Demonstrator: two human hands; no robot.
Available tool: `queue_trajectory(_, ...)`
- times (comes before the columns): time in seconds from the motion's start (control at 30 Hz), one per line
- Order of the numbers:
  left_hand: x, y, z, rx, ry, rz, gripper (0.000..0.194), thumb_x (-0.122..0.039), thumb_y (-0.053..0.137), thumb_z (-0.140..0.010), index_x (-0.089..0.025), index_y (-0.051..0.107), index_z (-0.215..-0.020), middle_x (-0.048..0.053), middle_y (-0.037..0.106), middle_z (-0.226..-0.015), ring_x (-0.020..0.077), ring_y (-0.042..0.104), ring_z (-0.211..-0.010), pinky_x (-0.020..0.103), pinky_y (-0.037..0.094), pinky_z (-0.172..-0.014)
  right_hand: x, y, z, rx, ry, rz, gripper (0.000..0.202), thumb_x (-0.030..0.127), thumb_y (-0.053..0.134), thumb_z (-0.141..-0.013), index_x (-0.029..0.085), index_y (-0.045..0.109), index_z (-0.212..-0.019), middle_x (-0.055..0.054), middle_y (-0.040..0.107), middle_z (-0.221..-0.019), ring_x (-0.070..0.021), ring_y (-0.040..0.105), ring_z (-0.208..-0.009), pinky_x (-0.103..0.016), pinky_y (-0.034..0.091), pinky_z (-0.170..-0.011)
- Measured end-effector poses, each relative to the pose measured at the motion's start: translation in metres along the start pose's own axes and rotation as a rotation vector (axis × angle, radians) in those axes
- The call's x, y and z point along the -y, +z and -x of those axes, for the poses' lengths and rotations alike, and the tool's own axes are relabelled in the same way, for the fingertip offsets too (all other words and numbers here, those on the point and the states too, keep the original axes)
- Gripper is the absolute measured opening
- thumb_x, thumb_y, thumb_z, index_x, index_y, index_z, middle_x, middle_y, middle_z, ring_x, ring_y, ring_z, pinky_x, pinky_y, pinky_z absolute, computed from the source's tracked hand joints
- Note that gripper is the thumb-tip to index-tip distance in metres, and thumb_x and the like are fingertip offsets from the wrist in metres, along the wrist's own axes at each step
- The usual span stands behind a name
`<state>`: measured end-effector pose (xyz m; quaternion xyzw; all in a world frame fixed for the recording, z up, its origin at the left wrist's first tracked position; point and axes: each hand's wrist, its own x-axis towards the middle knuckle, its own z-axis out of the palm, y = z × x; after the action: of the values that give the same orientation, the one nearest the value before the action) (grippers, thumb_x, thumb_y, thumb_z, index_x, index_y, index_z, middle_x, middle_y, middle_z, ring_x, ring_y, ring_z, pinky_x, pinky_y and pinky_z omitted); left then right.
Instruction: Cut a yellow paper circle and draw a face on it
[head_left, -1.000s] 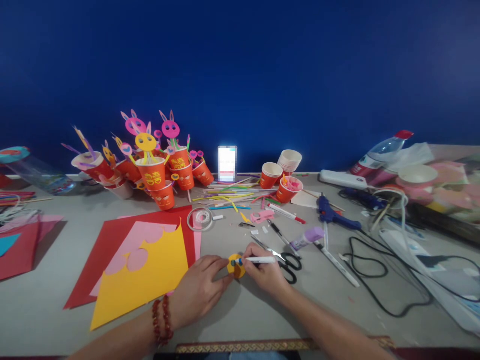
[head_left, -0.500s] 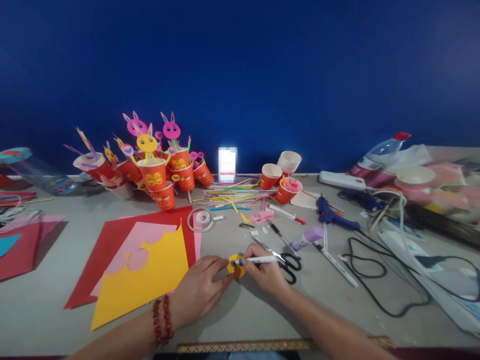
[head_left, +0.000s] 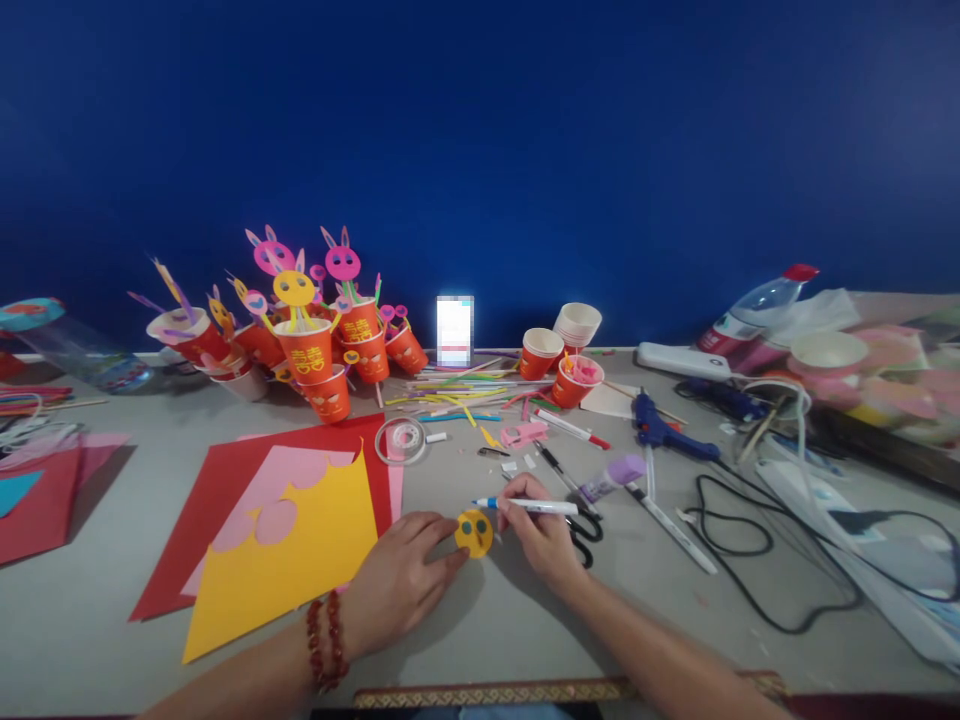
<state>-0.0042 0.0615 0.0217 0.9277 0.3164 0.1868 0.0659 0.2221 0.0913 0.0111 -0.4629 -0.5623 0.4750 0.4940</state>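
A small yellow paper circle point(head_left: 474, 535) with two dark blue-green eye spots lies on the table. My left hand point(head_left: 403, 580), with a red bead bracelet at the wrist, holds its left edge down with thumb and fingertips. A white marker pen with a blue tip point(head_left: 551, 507) is pinched in my right hand point(head_left: 536, 530). The pen tip is raised above the circle's upper edge, apart from the eye spots. Partly hidden under my right hand are black-handled scissors point(head_left: 589, 540). Beside my left hand lies a cut yellow paper sheet point(head_left: 300, 550) over pink and red sheets.
Red paper cups point(head_left: 306, 350) with paper rabbit faces stand at the back left. A lit phone point(head_left: 454, 335) leans on the blue wall behind pipe cleaners point(head_left: 457, 390). Right lie a purple glue stick point(head_left: 613, 477), a blue glue gun point(head_left: 667, 432) and a black cable point(head_left: 772, 615).
My right hand has lifted the marker pen off the circle and swung it flatter, uncovering both eye spots. My left hand stays in place.
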Motion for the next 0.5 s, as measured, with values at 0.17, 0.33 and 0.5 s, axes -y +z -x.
queue_trajectory(0.17, 0.0009, -0.0004, -0.0006, 0.001, -0.003, 0.008, 0.033, -0.014, 0.051, -0.093, -0.021, 0.061, -0.123, 0.013, 0.059, -0.126, 0.0277, 0.054, -0.112, 0.047, 0.053, -0.091, 0.0013, -0.0021, 0.0003, -0.031, -0.011, 0.000, 0.019, 0.040, 0.057, -0.093, 0.022, 0.055, -0.085, 0.003, 0.057, -0.065, -0.0141, 0.049, -0.055, -0.027, 0.039, -0.052)
queue_trajectory(0.33, 0.0036, 0.0009, 0.0000, -0.012, 0.000, -0.014, 0.034, -0.013, 0.050, -0.092, -0.022, 0.062, -0.123, 0.013, 0.059, -0.127, 0.0278, 0.055, -0.112, 0.048, 0.053, -0.092, -0.0004, -0.0039, 0.0013, -0.035, -0.072, 0.022, 0.015, 0.036, 0.057, -0.091, 0.022, 0.057, -0.089, 0.002, 0.058, -0.068, -0.0146, 0.051, -0.059, -0.026, 0.039, -0.053)
queue_trajectory(0.5, 0.0056, 0.0042, 0.0021, -0.053, 0.007, -0.029, 0.034, -0.014, 0.048, -0.094, -0.025, 0.063, -0.122, 0.011, 0.061, -0.125, 0.0263, 0.056, -0.112, 0.045, 0.053, -0.093, -0.0009, -0.0030, 0.0000, -0.011, -0.103, 0.080, 0.013, 0.027, 0.059, -0.083, 0.021, 0.056, -0.072, 0.004, 0.049, -0.061, -0.0125, 0.042, -0.054, -0.025, 0.034, -0.050)
